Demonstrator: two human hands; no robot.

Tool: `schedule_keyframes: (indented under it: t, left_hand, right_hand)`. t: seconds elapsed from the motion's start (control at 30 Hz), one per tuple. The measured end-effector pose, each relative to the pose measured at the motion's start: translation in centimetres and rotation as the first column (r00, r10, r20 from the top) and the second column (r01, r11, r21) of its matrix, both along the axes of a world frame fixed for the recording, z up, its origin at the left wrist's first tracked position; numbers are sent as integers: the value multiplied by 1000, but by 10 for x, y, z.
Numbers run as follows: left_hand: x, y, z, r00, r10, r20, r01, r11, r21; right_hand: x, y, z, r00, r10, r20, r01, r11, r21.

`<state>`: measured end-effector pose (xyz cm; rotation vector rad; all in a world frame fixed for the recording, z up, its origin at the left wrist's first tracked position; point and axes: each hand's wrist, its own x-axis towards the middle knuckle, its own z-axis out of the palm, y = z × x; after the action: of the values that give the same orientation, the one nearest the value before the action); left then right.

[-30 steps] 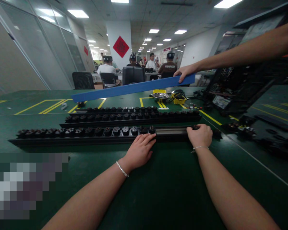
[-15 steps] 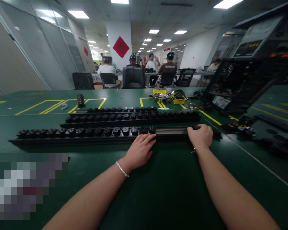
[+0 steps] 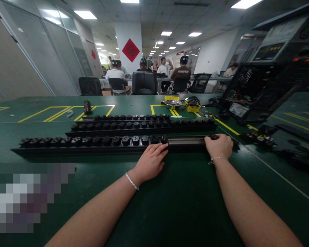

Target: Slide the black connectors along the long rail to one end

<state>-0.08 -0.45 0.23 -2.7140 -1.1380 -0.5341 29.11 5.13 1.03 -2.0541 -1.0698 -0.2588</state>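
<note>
A long black rail (image 3: 185, 141) lies across the green table in front of me, its left part filled with several black socket modules (image 3: 98, 140). My left hand (image 3: 150, 160) rests flat on the rail's near edge, fingers stretched toward the last module. My right hand (image 3: 219, 145) is curled over the rail's right end, closed on a small black module there. Two more filled rails (image 3: 141, 125) lie parallel behind the first.
A metal bowl (image 3: 172, 102) and yellow items sit at the back centre. Dark equipment (image 3: 262, 85) stands at the right, with loose black parts (image 3: 262, 137) beside it. A small black block (image 3: 87, 107) lies at the back left. Seated people work at a far desk.
Another person's arm holding a long blue strip above the table has left the view. My hands stay on the rail; my right hand has shifted slightly right.
</note>
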Motion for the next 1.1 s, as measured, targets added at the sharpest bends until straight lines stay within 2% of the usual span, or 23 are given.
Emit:
schedule_keyframes:
  t: [1.1]
  left_hand:
    - [0,0,1,1000,-9,6,9,1000,-5]
  right_hand:
    - [27,2,-5,997,-58,-46,61,996,62]
